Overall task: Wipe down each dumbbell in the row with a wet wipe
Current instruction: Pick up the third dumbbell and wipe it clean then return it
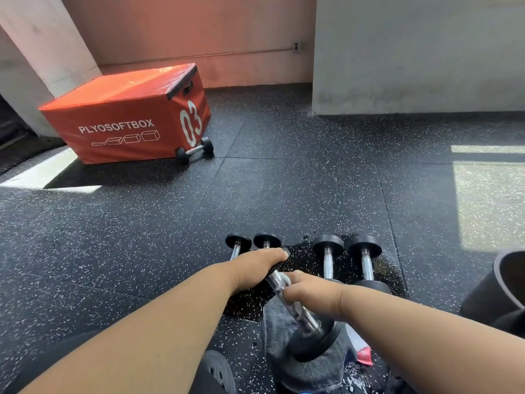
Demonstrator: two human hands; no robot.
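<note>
Wide open floor [284,180] ahead, up to wall [412,52] and orange box [127,120]. Left hand [255,268] curled over far head of lifted dumbbell [289,302]; right hand [312,291] wrapped around its bar, near head on gray towel [284,365]. Four dumbbells [328,260] lying in row just beyond. Wipe not visible.

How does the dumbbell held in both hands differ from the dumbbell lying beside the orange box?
The held black-headed chrome dumbbell is tilted, its lower head on a grey towel; the left hand and right hand grip it. The far black-headed dumbbell lies flat on the floor against the orange foam box, untouched. Both have chrome handles.
</note>
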